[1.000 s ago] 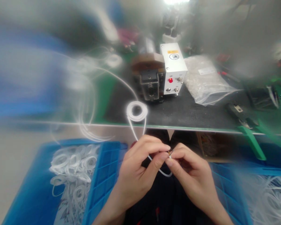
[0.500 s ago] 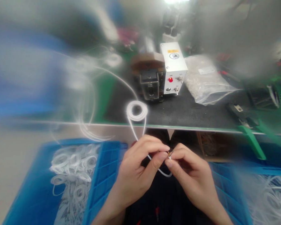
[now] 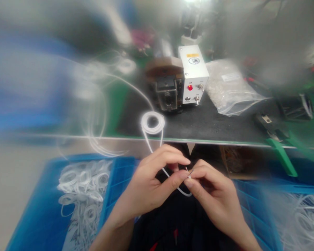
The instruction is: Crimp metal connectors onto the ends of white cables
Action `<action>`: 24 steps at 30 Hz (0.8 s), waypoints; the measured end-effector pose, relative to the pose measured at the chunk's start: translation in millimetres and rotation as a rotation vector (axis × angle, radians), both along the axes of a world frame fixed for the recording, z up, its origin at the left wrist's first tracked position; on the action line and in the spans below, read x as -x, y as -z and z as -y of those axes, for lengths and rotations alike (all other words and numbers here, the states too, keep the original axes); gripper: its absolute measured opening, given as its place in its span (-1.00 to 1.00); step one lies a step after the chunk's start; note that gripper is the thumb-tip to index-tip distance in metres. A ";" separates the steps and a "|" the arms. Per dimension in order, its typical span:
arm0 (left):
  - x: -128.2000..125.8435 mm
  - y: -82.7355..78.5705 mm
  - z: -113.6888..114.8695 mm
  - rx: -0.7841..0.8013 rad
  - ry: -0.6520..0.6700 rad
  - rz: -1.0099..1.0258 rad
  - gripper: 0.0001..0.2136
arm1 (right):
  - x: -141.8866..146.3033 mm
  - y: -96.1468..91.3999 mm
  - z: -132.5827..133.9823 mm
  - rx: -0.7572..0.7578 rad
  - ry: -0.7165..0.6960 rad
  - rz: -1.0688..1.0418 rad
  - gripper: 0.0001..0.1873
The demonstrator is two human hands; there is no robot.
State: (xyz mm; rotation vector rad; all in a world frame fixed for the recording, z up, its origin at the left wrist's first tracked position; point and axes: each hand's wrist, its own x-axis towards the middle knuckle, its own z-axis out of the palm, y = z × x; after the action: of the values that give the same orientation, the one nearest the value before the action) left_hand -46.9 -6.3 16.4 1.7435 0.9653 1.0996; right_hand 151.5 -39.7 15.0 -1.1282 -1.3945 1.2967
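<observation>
A thin white cable (image 3: 149,139) hangs from a small coil (image 3: 153,122) lying on the bench edge and loops down between my hands. My left hand (image 3: 149,184) is closed, its thumb and fingers pinching the cable near its end. My right hand (image 3: 211,195) is closed too, thumb and forefinger pinching the cable tip, where fine bare wire strands (image 3: 188,171) stick out. Both hands meet in front of my lap, below the bench edge.
On the black mat stands a small machine with a white control box (image 3: 193,75) and a lit red button. A clear plastic bag (image 3: 231,91) lies to its right, green-handled pliers (image 3: 277,139) further right. Blue crates (image 3: 112,195) of coiled white cables flank my lap.
My left forefinger has lifted slightly off the wire tip, exposing the strands more. The view has tilted a little; the hands stay in the same place.
</observation>
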 end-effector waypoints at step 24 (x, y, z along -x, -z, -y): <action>1.1 -12.5 -9.2 0.646 0.231 0.127 -0.85 | -10.7 4.5 -1.3 -0.182 -0.071 0.179 -0.88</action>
State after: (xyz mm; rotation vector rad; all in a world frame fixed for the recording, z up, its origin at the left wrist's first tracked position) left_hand -48.1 2.9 28.9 1.2026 0.8857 0.6401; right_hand 162.2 -38.4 10.6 -1.1001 -1.6625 1.1135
